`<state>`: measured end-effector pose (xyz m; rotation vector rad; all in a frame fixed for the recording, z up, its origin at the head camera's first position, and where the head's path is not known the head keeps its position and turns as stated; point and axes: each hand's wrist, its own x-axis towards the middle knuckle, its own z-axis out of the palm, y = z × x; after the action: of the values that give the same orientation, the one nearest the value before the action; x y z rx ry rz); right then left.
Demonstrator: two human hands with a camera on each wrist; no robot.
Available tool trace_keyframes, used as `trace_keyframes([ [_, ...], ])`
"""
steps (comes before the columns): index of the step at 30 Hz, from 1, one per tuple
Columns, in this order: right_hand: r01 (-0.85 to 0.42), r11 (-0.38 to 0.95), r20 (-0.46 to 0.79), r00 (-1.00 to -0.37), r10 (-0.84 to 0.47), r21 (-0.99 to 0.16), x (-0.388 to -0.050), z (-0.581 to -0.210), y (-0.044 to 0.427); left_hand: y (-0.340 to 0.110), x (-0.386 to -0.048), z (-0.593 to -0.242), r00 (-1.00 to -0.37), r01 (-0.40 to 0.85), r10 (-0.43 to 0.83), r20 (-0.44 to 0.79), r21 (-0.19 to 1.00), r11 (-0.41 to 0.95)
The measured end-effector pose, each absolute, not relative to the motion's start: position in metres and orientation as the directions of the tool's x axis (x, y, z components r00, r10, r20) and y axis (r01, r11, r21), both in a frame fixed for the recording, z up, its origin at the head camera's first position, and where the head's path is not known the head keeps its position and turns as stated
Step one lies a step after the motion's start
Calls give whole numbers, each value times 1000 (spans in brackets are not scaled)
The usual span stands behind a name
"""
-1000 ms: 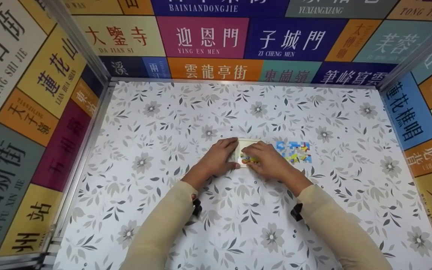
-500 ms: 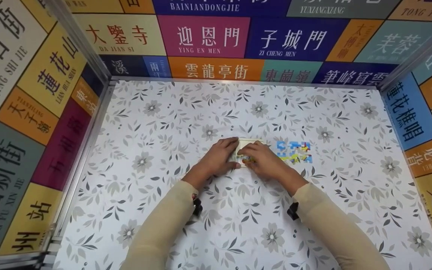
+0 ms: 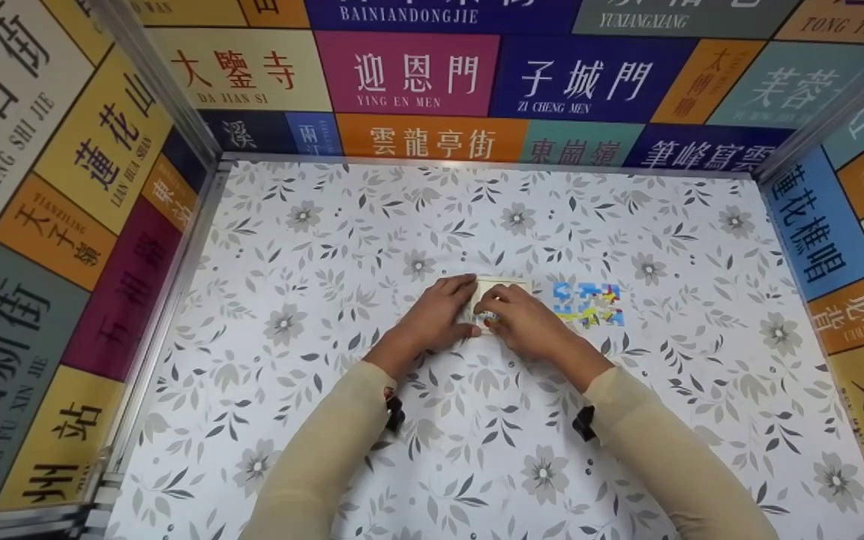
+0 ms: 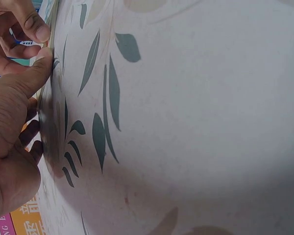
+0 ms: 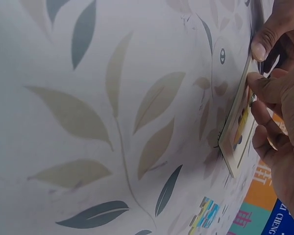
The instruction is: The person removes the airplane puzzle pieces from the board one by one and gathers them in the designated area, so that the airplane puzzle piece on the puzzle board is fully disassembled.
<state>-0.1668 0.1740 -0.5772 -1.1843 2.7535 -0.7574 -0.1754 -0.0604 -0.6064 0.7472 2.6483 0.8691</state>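
Note:
A small cream-coloured puzzle board point(image 3: 505, 283) lies on the floral cloth between the two hands. My left hand point(image 3: 439, 315) holds its left side, with the thumb at the near edge and the fingertips by the far edge. Over the board, my right hand point(image 3: 526, 319) bends its thumb and fingers together on a small coloured puzzle piece point(image 3: 490, 315), mostly hidden by the fingers. From the right wrist, a yellow printed part of the board point(image 5: 242, 122) shows below the right fingers. In the left wrist view both thumbs come close together at the board's edge.
Several blue and yellow puzzle pieces point(image 3: 589, 305) lie grouped to the right of the right hand. The table point(image 3: 357, 225) is covered in a leaf-and-flower cloth. Panels with large lettering point(image 3: 417, 75) wall it in at the back and both sides.
My right hand has shifted slightly left over the board, and its fingers have drawn closer together. The left hand and the loose pieces stay where they were.

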Motion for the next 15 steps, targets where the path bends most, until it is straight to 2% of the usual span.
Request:
trace_keyframes([
  [4,-665,593,135,-709,-692,-453,-166,-577,174,-61,-179,-617,-836,401,546,-57,614,680],
  [9,-657,590,121,-710,-694,-469,-166,-575,173,-61,-175,-606,-835,392,545,-72,619,681],
  [15,-671,570,137,-696,-705,-475,-167,-576,174,-59,-171,-594,-837,393,538,-101,573,719],
])
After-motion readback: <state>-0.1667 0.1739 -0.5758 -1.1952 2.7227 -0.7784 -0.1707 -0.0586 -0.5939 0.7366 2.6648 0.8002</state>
